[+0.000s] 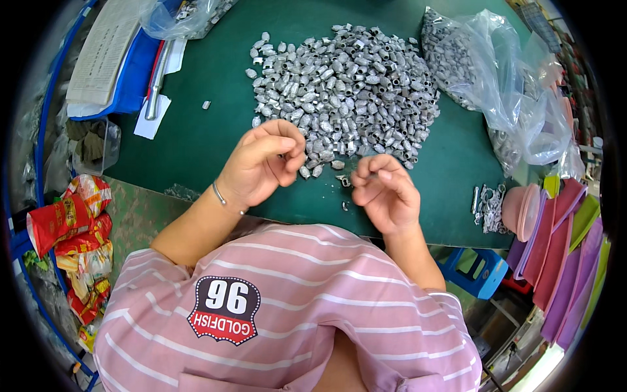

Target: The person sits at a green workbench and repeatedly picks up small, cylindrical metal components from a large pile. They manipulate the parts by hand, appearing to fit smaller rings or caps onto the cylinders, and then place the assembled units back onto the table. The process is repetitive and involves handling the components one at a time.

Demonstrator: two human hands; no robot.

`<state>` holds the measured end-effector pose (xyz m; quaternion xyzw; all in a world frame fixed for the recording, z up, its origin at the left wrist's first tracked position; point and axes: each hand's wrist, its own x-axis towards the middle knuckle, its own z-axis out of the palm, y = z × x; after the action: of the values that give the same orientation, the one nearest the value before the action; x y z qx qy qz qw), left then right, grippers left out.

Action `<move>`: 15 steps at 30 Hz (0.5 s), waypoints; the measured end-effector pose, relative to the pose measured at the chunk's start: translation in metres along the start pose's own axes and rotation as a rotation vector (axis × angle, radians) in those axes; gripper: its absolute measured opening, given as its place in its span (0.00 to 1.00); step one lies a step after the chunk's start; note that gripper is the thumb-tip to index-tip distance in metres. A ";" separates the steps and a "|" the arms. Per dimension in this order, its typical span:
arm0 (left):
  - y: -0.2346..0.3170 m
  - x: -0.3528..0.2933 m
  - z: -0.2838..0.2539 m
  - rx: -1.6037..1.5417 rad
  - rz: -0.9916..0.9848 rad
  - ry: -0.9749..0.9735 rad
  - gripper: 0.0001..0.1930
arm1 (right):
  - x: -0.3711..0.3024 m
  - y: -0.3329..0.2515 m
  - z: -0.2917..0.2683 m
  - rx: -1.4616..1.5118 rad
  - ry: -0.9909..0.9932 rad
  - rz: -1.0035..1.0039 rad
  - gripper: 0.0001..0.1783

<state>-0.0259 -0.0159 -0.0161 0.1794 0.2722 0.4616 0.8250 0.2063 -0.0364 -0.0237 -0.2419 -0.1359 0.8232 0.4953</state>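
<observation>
A wide heap of small grey metal bead-like parts [346, 85], many with a hole through them, lies on the green table. My left hand [264, 160] hovers at the heap's near left edge, fingers curled in and thumb against them. A thin metal bangle [221, 194] circles that wrist. To the right, my right hand [388, 193] is held just in front of the heap, thumb and fingers pinched together. What either hand grips, if anything, is too small or hidden. Between the hands, a few broken bits [343, 181] rest on the table.
Clear plastic bags [522, 104] of similar parts stand at the right. Small silvery pieces [490, 208] lie near a pink cup [520, 210]. At left are a blue tray [134, 85] with papers, a metal-ended tool [153, 98] and a clear box [98, 147]. One lone part [206, 104] sits apart.
</observation>
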 end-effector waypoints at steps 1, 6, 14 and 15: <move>0.004 -0.002 0.001 0.307 0.029 0.119 0.05 | 0.001 -0.007 -0.005 -0.178 0.051 0.011 0.07; 0.001 -0.002 0.002 1.380 0.399 0.041 0.03 | 0.014 -0.001 0.010 -1.457 0.113 -0.306 0.04; -0.024 -0.004 0.006 1.708 0.594 0.131 0.10 | 0.020 0.008 0.011 -1.889 -0.069 -0.474 0.09; -0.024 -0.004 0.005 1.703 0.603 0.120 0.10 | 0.019 0.007 0.010 -1.850 -0.078 -0.459 0.09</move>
<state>-0.0086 -0.0314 -0.0236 0.7683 0.5058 0.3090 0.2417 0.1884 -0.0226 -0.0237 -0.4775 -0.7937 0.2799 0.2523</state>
